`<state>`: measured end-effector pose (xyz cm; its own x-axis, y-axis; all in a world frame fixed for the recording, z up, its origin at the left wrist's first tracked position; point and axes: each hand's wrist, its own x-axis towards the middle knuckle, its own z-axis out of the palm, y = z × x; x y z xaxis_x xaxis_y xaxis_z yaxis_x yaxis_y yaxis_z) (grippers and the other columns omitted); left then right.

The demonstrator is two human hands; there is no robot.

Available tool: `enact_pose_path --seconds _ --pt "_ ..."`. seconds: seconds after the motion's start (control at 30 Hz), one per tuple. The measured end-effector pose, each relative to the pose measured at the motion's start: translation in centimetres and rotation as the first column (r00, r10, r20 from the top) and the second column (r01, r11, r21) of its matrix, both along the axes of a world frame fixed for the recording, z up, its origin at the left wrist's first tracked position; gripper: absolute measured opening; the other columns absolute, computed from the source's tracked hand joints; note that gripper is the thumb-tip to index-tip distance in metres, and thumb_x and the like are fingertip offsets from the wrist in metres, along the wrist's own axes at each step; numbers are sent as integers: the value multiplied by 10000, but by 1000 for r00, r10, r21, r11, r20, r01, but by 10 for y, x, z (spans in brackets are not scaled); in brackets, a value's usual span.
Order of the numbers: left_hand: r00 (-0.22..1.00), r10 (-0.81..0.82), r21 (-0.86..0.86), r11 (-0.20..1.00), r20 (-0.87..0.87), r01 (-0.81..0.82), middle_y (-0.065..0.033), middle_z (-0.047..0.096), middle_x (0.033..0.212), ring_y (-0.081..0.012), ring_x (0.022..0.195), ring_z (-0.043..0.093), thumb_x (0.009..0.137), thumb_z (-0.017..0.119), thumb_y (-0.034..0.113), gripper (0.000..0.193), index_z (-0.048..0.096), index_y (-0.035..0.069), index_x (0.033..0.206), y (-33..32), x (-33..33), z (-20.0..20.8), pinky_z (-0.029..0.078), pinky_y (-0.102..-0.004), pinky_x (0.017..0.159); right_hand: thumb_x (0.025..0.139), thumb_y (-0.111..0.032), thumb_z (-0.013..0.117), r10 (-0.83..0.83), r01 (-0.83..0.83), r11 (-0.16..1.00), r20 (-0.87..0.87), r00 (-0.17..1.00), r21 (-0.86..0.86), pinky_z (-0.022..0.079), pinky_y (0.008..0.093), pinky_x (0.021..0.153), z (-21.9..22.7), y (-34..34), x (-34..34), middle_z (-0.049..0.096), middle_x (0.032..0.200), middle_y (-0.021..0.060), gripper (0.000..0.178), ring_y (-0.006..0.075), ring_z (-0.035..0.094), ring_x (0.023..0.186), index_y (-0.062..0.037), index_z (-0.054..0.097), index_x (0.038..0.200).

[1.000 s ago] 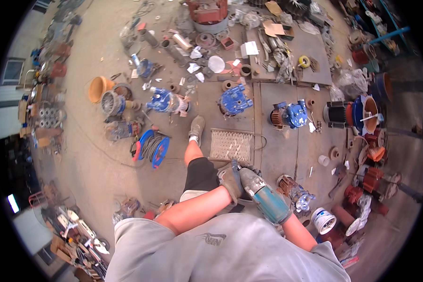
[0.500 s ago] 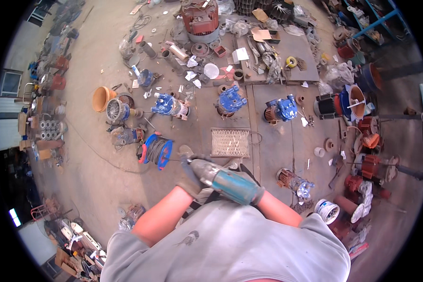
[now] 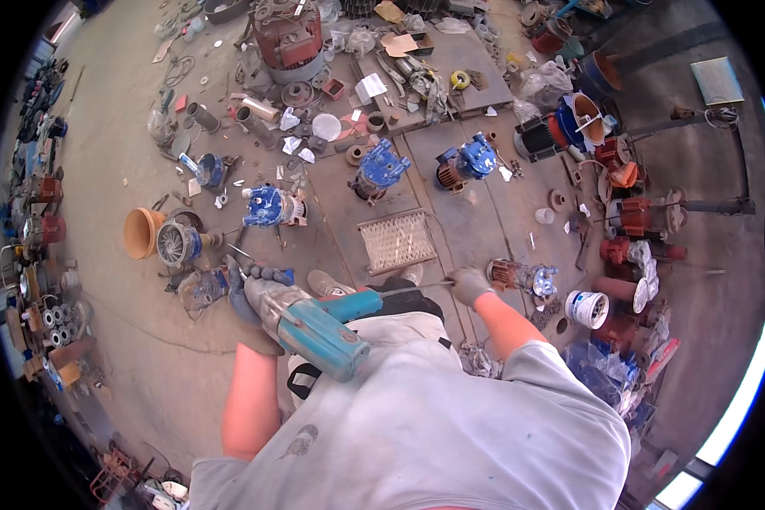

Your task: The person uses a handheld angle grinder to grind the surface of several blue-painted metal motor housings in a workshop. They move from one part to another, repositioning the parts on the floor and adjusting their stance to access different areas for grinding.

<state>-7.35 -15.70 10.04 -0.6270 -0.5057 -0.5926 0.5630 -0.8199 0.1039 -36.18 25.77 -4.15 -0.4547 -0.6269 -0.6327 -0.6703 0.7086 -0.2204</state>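
Note:
My left hand [image 3: 248,302], in a dark grey work glove, is wrapped round the grey metal nose of a teal corded power tool [image 3: 319,333]. The tool lies slantwise in front of my body, its rear end against my shirt and its handle [image 3: 355,304] sticking out to the right. From the handle a cord [image 3: 412,290] runs to my gloved right hand [image 3: 469,286], whose fingers are closed on it. Just right of that hand stands a small rusty motor with a blue end [image 3: 523,277]. A tan slotted mat [image 3: 397,241] lies ahead of my feet.
Blue-topped motors [image 3: 274,206], [image 3: 380,170], [image 3: 467,160] stand in a row ahead. An orange bucket [image 3: 144,233] is at left, a white bucket [image 3: 586,309] at right. A large red motor [image 3: 286,38] stands far ahead; red machine parts line the right side.
My left hand has carried the power tool leftward. My right hand has left the tool and moved right with the cord. The view has shifted and turned; the cable reel is now mostly hidden.

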Motion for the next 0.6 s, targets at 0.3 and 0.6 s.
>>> enact_pose_path --seconds 0.3,0.6 --pt "984 -181 -1 984 -10 181 -68 660 844 -246 862 640 1044 572 545 490 660 95 872 -19 9 -36 548 -447 903 1042 -332 574 -116 -47 848 272 955 527 602 477 906 -2 145 84 765 1230 183 332 372 753 1069 -99 805 1092" --pt "986 -166 -134 977 25 167 -60 674 874 -257 879 647 1039 578 528 435 652 120 908 -49 58 -44 563 -463 897 1073 -365 586 -793 764 599 304 527 238 587 350 645 12 35 135 801 898 120 386 203 770 731 -19 755 1108"
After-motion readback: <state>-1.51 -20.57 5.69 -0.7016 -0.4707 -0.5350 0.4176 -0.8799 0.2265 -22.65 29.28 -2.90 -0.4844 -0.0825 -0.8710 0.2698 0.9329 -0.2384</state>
